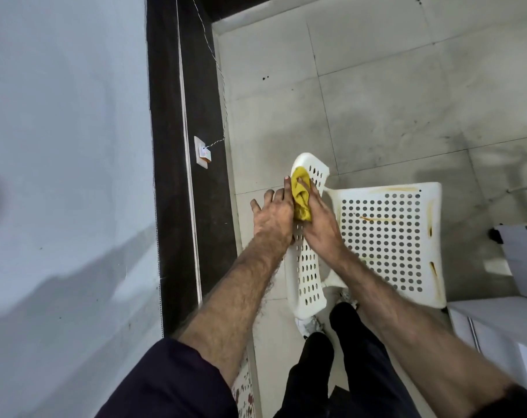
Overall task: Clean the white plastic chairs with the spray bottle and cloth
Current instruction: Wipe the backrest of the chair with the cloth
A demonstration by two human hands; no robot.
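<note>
A white plastic chair (385,236) with a perforated seat and backrest stands on the tiled floor below me. Brown-orange stains run along the seat's edges and middle. My right hand (319,224) presses a bunched yellow cloth (301,194) against the upper backrest, its fingers curled over the cloth. My left hand (271,215) lies on the outer edge of the backrest beside the cloth, fingers spread and fairly straight. No spray bottle is in view.
A pale wall (69,146) with a dark skirting band (177,176) runs along the left; a wall socket (203,152) with a plugged cord sits on it. White furniture (503,327) stands at the right edge. My legs and shoes are just behind the chair.
</note>
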